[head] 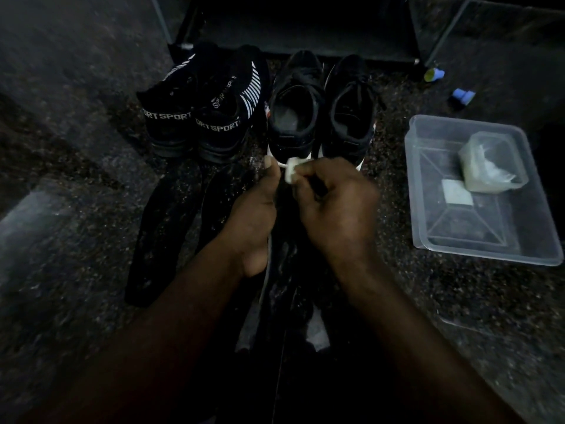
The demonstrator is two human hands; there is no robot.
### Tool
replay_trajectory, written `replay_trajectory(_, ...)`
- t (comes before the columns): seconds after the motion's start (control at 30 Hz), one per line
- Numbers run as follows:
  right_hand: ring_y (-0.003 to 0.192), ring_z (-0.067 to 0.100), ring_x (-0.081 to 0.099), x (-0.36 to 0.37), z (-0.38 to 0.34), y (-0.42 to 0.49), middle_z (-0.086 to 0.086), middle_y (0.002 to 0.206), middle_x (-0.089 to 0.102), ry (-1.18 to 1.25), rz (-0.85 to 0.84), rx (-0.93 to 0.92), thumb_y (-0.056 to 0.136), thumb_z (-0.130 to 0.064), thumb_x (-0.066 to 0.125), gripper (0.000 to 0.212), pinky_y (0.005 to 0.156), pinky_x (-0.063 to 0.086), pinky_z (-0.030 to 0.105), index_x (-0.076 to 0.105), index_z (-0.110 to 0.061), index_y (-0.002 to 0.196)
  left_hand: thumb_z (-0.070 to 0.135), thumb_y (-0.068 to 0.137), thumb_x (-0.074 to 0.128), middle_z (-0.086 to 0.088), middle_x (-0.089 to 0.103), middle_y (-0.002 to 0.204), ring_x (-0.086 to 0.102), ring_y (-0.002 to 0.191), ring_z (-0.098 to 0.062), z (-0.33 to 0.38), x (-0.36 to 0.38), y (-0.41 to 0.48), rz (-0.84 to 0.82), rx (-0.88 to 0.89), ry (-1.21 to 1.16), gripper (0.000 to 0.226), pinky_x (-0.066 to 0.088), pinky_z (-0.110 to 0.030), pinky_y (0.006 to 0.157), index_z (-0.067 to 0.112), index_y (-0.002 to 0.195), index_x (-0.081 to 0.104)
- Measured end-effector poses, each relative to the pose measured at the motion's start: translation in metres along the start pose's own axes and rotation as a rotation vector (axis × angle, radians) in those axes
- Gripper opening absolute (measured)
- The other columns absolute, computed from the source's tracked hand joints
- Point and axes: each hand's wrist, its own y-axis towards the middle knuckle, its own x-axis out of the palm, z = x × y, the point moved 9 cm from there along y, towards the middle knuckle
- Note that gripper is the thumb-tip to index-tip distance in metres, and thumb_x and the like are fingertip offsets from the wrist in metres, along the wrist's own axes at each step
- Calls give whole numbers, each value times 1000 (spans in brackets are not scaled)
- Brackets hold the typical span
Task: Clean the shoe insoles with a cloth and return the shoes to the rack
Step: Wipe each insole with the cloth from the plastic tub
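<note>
My left hand [253,209] grips the upper end of a black insole [282,261] that stands tilted between my arms. My right hand [333,203] pinches a small white cloth [290,171] against the top of that insole. Two more black insoles [159,234] lie flat on the dark speckled floor to the left. Beyond my hands stand two pairs of black shoes: a knit pair with white stripes and lettering [201,117] on the left, a laced pair with white soles [321,111] on the right. The dark shoe rack [305,29] is behind them.
A clear plastic tub [428,228] sits on the floor at right, holding a small translucent container [492,163] and a white square piece. Two small blue objects [463,97] lie near the rack's right leg. The scene is dim.
</note>
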Motion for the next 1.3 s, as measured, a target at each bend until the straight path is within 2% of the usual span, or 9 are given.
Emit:
replay_trajectory(0.13, 79, 23, 67, 21, -22, -11, 7, 84, 71, 116, -103, -90, 88, -11, 72, 5, 72, 54, 41, 76, -8, 88, 66, 101, 39, -13, 68, 131, 66, 123, -24, 3, -8, -1, 59, -49, -158, 71, 50, -38, 103, 11, 140, 61)
replay_trajectory(0.3, 79, 14, 69, 27, -13, -10, -2, 85, 75, 242, -182, -95, 84, -9, 77, 11, 72, 56, 37, 81, -14, 93, 73, 95, 43, -21, 62, 140, 62, 129, -31, 1, -16, 4, 113, -57, -241, 80, 44, -46, 114, 10, 142, 59)
replay_trajectory(0.57, 83, 24, 68, -3, 19, 2, 3, 88, 73, -9, 21, 49, 87, -18, 72, 7, 74, 56, 44, 77, -14, 90, 71, 101, 35, -23, 57, 145, 54, 136, -36, -6, 3, 2, 17, -82, -210, 81, 39, -49, 118, 7, 145, 55)
replay_trajectory(0.7, 83, 26, 67, 1, 13, 2, 4, 88, 71, -35, -26, 16, 87, -19, 70, 8, 74, 55, 45, 74, -13, 90, 71, 101, 34, -20, 53, 150, 57, 134, -29, -1, 4, 0, -18, -85, -227, 80, 39, -46, 119, 10, 150, 50)
replay_trajectory(0.8, 77, 19, 65, 19, -5, -5, -1, 80, 68, 32, -147, -53, 87, -18, 70, 7, 71, 53, 41, 70, -17, 80, 71, 101, 24, -13, 68, 129, 71, 108, -19, 8, -9, 2, 39, -61, -206, 77, 53, -37, 99, 15, 123, 72)
replay_trajectory(0.87, 75, 17, 64, 30, -15, -10, -4, 76, 67, 91, -236, -107, 87, -18, 69, 9, 71, 52, 39, 69, -19, 77, 74, 99, 17, -10, 75, 119, 73, 108, -20, 11, -7, 1, 5, -70, -255, 87, 53, -37, 99, 19, 99, 84)
replay_trajectory(0.93, 75, 16, 64, 34, -20, -12, -5, 77, 66, 124, -289, -142, 82, -12, 72, 7, 71, 52, 39, 71, -18, 80, 75, 99, 14, -8, 77, 115, 74, 107, -19, 12, -7, 1, -1, -87, -263, 89, 56, -35, 98, 22, 93, 85)
replay_trajectory(1.13, 80, 20, 68, 6, 19, 2, -6, 85, 73, -16, -82, 36, 86, -23, 72, 3, 73, 56, 41, 75, -22, 88, 76, 98, 24, -21, 55, 142, 59, 123, -28, 5, 5, 0, -97, -106, -347, 85, 42, -43, 113, 10, 137, 61)
replay_trajectory(1.3, 82, 18, 70, 18, -12, -7, -4, 89, 76, 104, -122, -37, 84, -13, 71, 17, 77, 57, 41, 79, -18, 98, 77, 97, 31, -15, 68, 127, 66, 119, -27, 3, -3, 2, -22, -99, -275, 86, 51, -40, 104, 5, 129, 64)
